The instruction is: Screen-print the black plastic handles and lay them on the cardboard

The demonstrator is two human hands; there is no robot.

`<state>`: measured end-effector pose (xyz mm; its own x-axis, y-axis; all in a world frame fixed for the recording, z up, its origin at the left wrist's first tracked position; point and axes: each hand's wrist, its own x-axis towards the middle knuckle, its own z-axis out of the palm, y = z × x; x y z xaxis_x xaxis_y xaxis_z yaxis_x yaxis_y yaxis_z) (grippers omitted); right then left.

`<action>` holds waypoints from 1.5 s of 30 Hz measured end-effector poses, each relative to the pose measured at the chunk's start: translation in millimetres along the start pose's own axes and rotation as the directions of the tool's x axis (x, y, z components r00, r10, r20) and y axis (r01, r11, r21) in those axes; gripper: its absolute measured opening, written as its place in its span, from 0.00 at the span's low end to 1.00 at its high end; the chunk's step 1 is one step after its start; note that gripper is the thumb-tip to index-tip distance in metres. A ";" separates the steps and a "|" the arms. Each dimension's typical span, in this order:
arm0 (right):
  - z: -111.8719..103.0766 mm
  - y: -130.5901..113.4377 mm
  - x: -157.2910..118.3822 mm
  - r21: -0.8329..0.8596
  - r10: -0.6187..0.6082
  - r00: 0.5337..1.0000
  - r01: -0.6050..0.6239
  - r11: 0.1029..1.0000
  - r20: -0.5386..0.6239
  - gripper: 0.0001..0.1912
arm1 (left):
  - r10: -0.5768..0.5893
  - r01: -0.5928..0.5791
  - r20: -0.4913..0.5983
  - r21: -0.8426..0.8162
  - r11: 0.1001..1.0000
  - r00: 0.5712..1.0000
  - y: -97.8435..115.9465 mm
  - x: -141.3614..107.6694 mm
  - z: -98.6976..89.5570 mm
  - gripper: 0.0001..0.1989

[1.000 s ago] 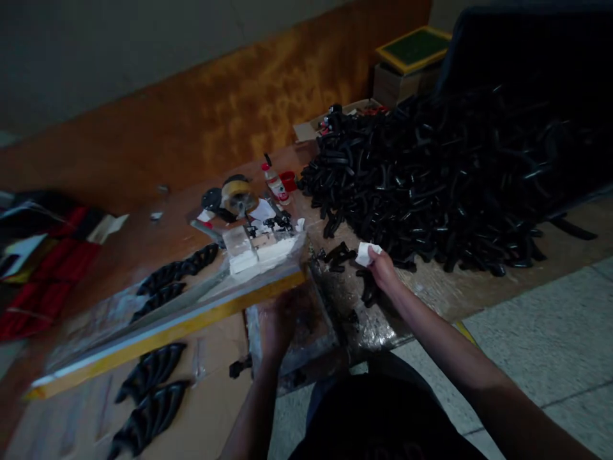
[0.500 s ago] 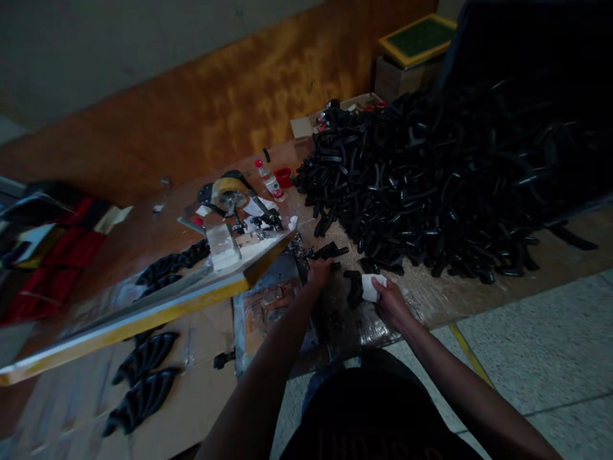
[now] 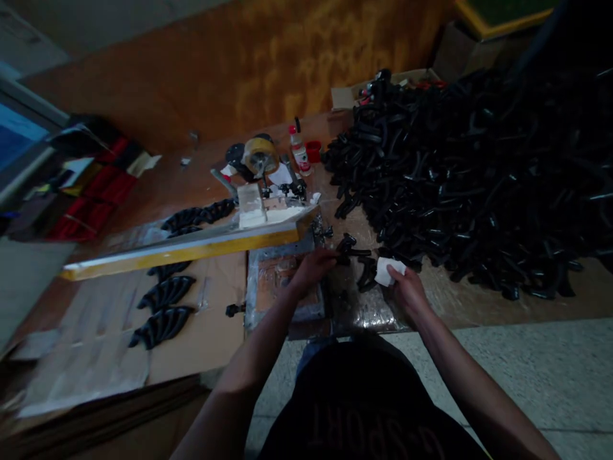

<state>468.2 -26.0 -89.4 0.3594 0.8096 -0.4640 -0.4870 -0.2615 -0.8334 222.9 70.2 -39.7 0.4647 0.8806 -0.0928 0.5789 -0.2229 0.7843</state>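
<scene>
My left hand is closed at the fingertips on a black curved plastic part, beside a metal plate with a brown taped patch. Between thumb and fingers, my right hand pinches a folded white wiping cloth or paper; which of the two I cannot tell. Just left of the cloth lies a black C-shaped part, touching or very near it. Above the plate slants a yellow-edged frame, its near side raised over the bench.
A large heap of black curved parts covers the right of the bench. Fanned rows of similar parts lie on cardboard at left. Behind the frame are a tape roll, a clear bottle and a red cup.
The view has turned left and levelled, so the bench items sit differently. My left hand stays by the black parts, and my right hand still holds the white piece.
</scene>
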 end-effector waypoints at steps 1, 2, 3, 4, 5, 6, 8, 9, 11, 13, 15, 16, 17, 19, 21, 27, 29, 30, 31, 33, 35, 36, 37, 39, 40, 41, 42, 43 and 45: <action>3.5 -0.6 -2.7 -0.050 -0.022 1.000 0.023 0.999 0.013 0.21 | 0.018 -0.018 -0.081 -0.010 1.000 0.997 -2.9 -20.3 -7.5 0.15; 7.9 -0.5 -5.5 -0.105 -0.049 0.998 0.053 0.993 0.035 0.21 | 0.026 -0.025 -0.160 0.004 1.000 0.987 -7.2 -42.0 -14.1 0.14; 13.1 0.4 -8.4 -0.169 -0.076 0.995 0.087 0.982 0.068 0.21 | 0.026 -0.021 -0.229 0.024 0.999 0.973 -12.7 -64.3 -19.8 0.14; 19.4 2.1 -11.3 -0.240 -0.103 0.988 0.128 0.962 0.113 0.21 | 0.023 -0.010 -0.290 0.045 0.999 0.957 -19.5 -86.1 -24.2 0.13; 26.9 4.5 -14.2 -0.316 -0.127 0.978 0.175 0.932 0.168 0.21 | 0.021 0.003 -0.353 0.066 0.998 0.936 -27.3 -106.6 -27.2 0.13; 35.6 7.5 -17.1 -0.389 -0.147 0.962 0.230 0.892 0.232 0.21 | 0.021 0.016 -0.412 0.086 0.996 0.911 -35.7 -124.9 -28.7 0.12; 56.2 14.4 -23.2 -0.489 -0.184 0.909 0.362 0.794 0.375 0.19 | 0.017 0.049 -0.519 0.114 0.992 0.855 -53.0 -153.2 -27.2 0.11; 67.7 18.0 -26.3 -0.505 -0.207 0.866 0.443 0.741 0.456 0.17 | 0.006 0.073 -0.563 0.118 0.990 0.826 -61.2 -162.7 -24.4 0.10; 91.4 24.8 -32.9 -0.467 -0.264 0.735 0.622 0.628 0.624 0.13 | -0.040 0.136 -0.624 0.107 0.985 0.781 -75.2 -173.3 -15.7 0.10; 114.1 31.4 -39.1 -0.373 -0.320 0.565 0.783 0.497 0.760 0.12 | -0.093 0.203 -0.651 0.096 0.975 0.753 -85.2 -176.2 -5.4 0.10; 134.0 39.0 -44.6 -0.274 -0.344 0.402 0.890 0.363 0.849 0.15 | -0.116 0.244 -0.665 0.104 0.964 0.738 -91.5 -175.8 3.8 0.11; 142.6 43.6 -47.0 -0.229 -0.336 0.328 0.926 0.301 0.883 0.18 | -0.117 0.254 -0.672 0.110 0.961 0.732 -93.5 -175.3 7.3 0.11; 150.3 48.9 -49.0 -0.184 -0.311 0.257 0.952 0.243 0.915 0.20 | -0.115 0.258 -0.677 0.115 0.959 0.727 -94.9 -175.1 9.9 0.11; 162.0 61.5 -51.5 -0.087 -0.235 0.119 0.986 0.140 0.965 0.23 | -0.111 0.259 -0.678 0.121 0.958 0.727 -96.8 -175.4 12.9 0.10; 167.5 75.0 -51.3 0.000 -0.158 0.009 0.998 0.055 0.987 0.23 | -0.108 0.254 -0.674 0.122 0.959 0.731 -98.2 -176.4 13.7 0.09; 143.8 89.4 -36.4 0.024 -0.096 -0.024 1.000 -0.002 0.995 0.23 | -0.082 0.205 -0.677 0.105 0.973 0.731 -102.7 -178.4 14.1 0.12; 135.2 83.0 -32.5 -0.012 -0.078 0.015 0.999 0.037 0.997 0.25 | -0.085 0.195 -0.670 0.092 0.976 0.738 -103.5 -178.7 14.2 0.13; 133.8 79.7 -32.0 -0.033 -0.073 0.037 0.998 0.058 0.997 0.26 | -0.091 0.195 -0.665 0.084 0.977 0.741 -103.6 -178.8 14.1 0.13; 134.7 77.3 -32.4 -0.053 -0.073 0.059 0.996 0.078 0.996 0.26 | -0.100 0.199 -0.660 0.076 0.977 0.745 -103.6 -178.9 13.9 0.13; 142.0 76.4 -35.7 -0.068 -0.077 0.077 0.992 0.108 0.994 0.26 | -0.118 0.209 -0.653 0.064 0.976 0.748 -103.3 -179.0 13.1 0.13; 151.3 80.6 -39.9 -0.046 -0.064 0.052 0.993 0.105 0.997 0.24 | -0.126 0.217 -0.647 0.063 0.974 0.752 -102.9 -179.0 12.4 0.13; 154.4 83.5 -41.4 -0.026 -0.049 0.030 0.996 0.090 0.998 0.23 | -0.126 0.220 -0.646 0.066 0.973 0.753 -102.9 -179.0 12.2 0.13; 155.8 86.2 -41.9 -0.008 -0.030 0.010 0.998 0.067 1.000 0.22 | -0.124 0.222 -0.648 0.071 0.973 0.752 -103.0 -179.0 12.1 0.13; 152.7 89.3 -40.0 0.010 0.002 -0.010 1.000 0.022 1.000 0.23 | -0.118 0.223 -0.651 0.080 0.972 0.750 -103.7 -179.1 12.4 0.12; 149.2 89.3 -37.9 0.013 0.015 -0.013 1.000 0.009 1.000 0.24 | -0.115 0.223 -0.651 0.085 0.971 0.751 -104.3 -179.2 12.6 0.12; 145.4 88.6 -35.5 0.015 0.024 -0.015 1.000 0.006 1.000 0.25 | -0.112 0.224 -0.648 0.092 0.970 0.754 -105.0 -179.3 12.9 0.13; 142.3 87.4 -33.3 0.017 0.029 -0.018 1.000 0.012 0.999 0.26 | -0.110 0.225 -0.643 0.101 0.969 0.758 -105.6 -179.4 13.1 0.13; 140.5 86.2 -31.8 0.021 0.031 -0.022 0.999 0.025 0.999 0.26 | -0.107 0.227 -0.636 0.110 0.968 0.764 -106.2 -179.6 13.2 0.14; 141.9 84.9 -31.3 0.025 0.023 -0.027 0.998 0.056 0.999 0.25 | -0.099 0.225 -0.625 0.126 0.966 0.774 -107.0 -179.9 13.0 0.14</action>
<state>302.7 1.1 -103.0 -0.8165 0.4974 0.2932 0.3112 0.8068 -0.5021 86.0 -69.9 -114.9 -0.1159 0.9653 0.2338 0.7483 -0.0699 0.6597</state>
